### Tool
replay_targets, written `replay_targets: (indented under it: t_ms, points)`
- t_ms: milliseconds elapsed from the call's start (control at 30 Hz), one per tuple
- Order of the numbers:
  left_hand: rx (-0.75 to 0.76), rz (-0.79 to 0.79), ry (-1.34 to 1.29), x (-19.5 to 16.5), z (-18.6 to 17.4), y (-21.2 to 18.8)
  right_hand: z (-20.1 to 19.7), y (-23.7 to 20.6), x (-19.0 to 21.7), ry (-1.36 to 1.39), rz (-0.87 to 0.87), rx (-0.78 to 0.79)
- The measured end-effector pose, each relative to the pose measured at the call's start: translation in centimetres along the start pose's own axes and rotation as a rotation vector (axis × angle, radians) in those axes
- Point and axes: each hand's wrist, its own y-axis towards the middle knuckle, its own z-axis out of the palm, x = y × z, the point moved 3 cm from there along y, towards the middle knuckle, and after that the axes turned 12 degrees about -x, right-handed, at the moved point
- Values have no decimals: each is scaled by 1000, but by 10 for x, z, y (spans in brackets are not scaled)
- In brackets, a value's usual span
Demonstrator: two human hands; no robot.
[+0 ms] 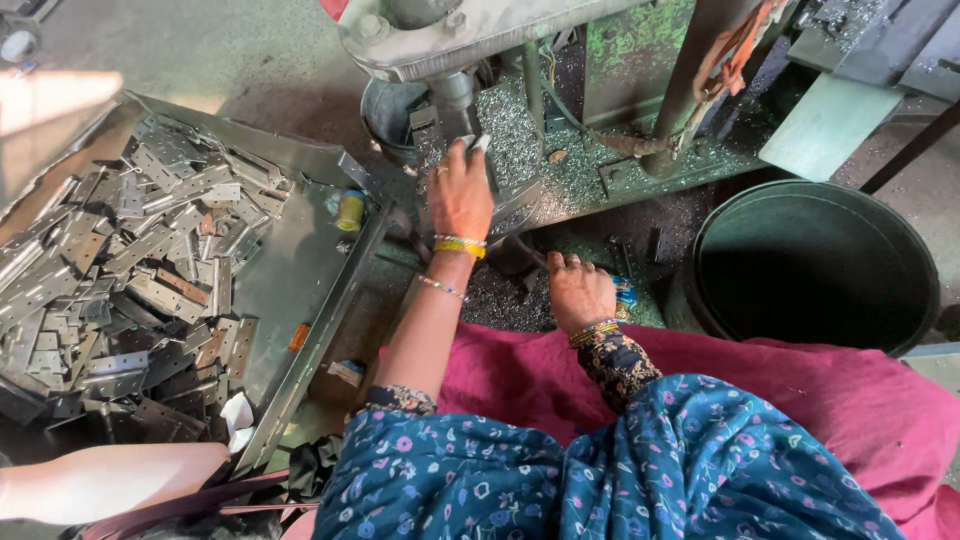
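Note:
My left hand (460,195) reaches up to the drill press table (640,175). Its fingertips pinch a small flat metal piece (478,143) just below the drill spindle (455,92). Yellow bangles circle that wrist. My right hand (580,290) lies lower, knuckles up, with its fingers curled down over the front edge amid metal shavings (500,300). A small blue thing (625,292) shows beside it; whether the hand holds it is hidden. My lap is covered by pink cloth (800,390) and a blue flowered garment.
A large metal tray (300,270) at the left holds a heap of several flat hinge plates (130,270) and a small yellow can (350,210). A dark round tub (815,265) stands at the right. Another person's arm (100,480) shows at the bottom left.

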Motion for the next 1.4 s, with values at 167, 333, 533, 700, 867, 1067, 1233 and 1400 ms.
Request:
replay_targets:
  t_ms: [167,333,533,700,867,1067,1233,1400]
  points:
    - [442,-352,85,-5,51,-1,1,-3,-2,43,2,-15]
    - [352,-241,91,15,17,-36,-2,3,4,18,31,27]
    - [506,-272,82,29,29,-28,24,16,8,-31,67,149]
    - [552,-247,157,32,41,-21,86,-7,-13,135,228,291]
    - [430,-247,75,42,29,-29,105,-7,-17,111,162,286]
    - [484,-250,135,46,64,-23,85,8,-16,-39,76,25]
    - [360,-235,190,37,63,-27,104,-10,-25,93,179,226]
    - [565,-219,201,45,58,-23,101,-3,-26,118,137,197]
